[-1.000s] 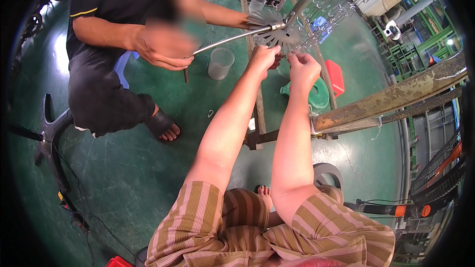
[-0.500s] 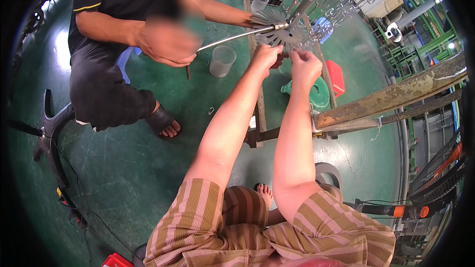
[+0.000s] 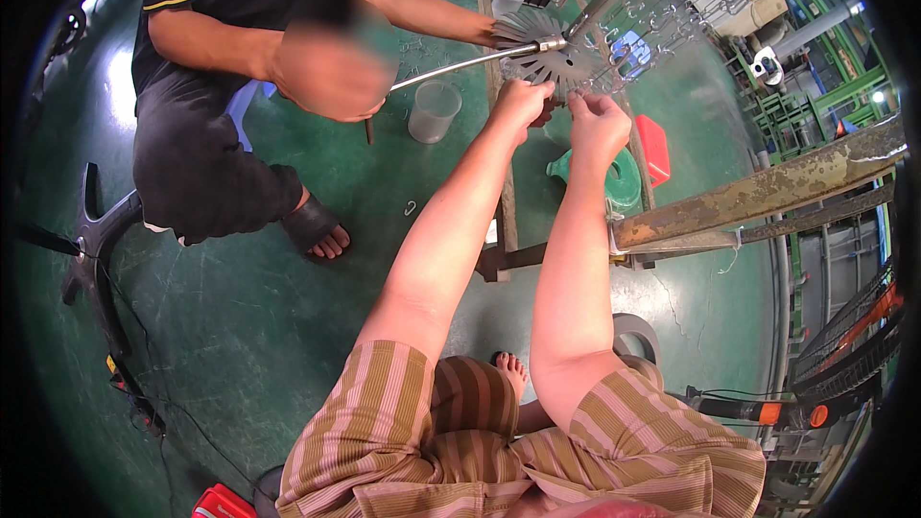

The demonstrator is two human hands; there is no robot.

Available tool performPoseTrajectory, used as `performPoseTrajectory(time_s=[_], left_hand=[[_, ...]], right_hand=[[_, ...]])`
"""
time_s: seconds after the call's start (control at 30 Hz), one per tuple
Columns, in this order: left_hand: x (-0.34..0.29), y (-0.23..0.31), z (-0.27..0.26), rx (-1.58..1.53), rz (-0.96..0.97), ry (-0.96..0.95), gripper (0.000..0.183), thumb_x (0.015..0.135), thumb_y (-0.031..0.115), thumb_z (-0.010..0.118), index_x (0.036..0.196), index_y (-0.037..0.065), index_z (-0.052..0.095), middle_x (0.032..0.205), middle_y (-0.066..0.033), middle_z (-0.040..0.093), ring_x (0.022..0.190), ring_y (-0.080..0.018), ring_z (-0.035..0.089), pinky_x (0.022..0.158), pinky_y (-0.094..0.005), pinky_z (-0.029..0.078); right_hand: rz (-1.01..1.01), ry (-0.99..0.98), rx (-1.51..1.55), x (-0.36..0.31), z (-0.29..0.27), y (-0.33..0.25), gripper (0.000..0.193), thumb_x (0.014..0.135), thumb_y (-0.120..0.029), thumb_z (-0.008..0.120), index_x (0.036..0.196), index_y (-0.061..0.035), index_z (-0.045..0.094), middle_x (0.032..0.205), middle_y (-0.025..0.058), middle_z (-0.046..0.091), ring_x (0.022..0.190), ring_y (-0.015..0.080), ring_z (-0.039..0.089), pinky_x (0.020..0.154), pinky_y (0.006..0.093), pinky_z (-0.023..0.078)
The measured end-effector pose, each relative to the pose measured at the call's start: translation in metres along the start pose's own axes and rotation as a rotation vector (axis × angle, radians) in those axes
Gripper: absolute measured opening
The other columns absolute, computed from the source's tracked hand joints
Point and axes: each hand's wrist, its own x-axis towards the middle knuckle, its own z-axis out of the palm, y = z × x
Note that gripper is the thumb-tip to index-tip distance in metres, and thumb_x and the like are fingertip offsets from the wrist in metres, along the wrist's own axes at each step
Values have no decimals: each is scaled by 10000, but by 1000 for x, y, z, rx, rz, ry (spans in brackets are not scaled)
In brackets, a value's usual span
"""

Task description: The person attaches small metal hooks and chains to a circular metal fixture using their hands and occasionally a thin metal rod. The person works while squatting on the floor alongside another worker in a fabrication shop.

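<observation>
Both my arms reach forward to the near edge of a slotted metal disc [image 3: 556, 65] on a metal shaft [image 3: 459, 65]. My left hand [image 3: 521, 105] is closed in a pinch just below the disc, its thumb toward the right. Close beside it, my right hand [image 3: 602, 128] is also pinched, with thumb and forefinger at the rim. Whatever small piece lies between my fingers is too small to make out. Around the disc's right side hang many small metal hooks [image 3: 662, 14].
A co-worker's hand [image 3: 331, 82], partly blurred, is near the shaft's left end. Below stand a clear plastic cup [image 3: 434, 113], a green round container [image 3: 625, 180] and a red box [image 3: 652, 149]. A rusty metal beam [image 3: 758, 182] crosses at the right. A loose hook [image 3: 411, 207] lies on the floor.
The view has shifted slightly. My right hand sits a little farther right from the left one, still pinched; my left hand keeps its place below the disc.
</observation>
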Motion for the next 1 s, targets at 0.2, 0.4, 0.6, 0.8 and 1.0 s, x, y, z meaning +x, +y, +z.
performPoseTrajectory(time_s=[0.2,0.4,0.6,0.8,1.0], left_hand=[[1,-2,0,28,0,10,206,858,226,594,773,40,610,703,-37,610,534,-118,509,498,-278,412],[3,-5,2,24,0,60,198,825,240,624,775,49,616,703,-42,613,525,-118,516,492,-274,412],[3,-1,2,-226,-134,59,184,750,231,682,762,56,624,678,-43,603,516,-127,538,465,-273,394],[17,2,15,-150,-6,312,156,693,150,725,737,39,625,654,-54,605,496,-144,563,417,-271,374],[31,-7,16,-86,82,419,145,669,83,726,717,6,614,619,-80,607,452,-150,548,372,-270,361]], right_hand=[[-23,32,32,1,2,3,133,683,-125,729,747,-16,687,680,108,667,612,203,631,632,329,483],[36,5,-1,2,1,2,190,686,-175,734,805,-29,704,706,87,678,635,147,617,663,307,474],[27,9,-11,1,-2,-1,193,685,-170,736,777,-7,688,689,78,672,619,147,605,643,298,467],[-15,49,25,0,4,4,154,684,-145,733,730,-9,677,672,107,668,595,213,635,620,329,486],[17,34,55,2,6,6,144,686,-140,727,730,-12,679,666,103,667,583,211,631,615,328,483]])
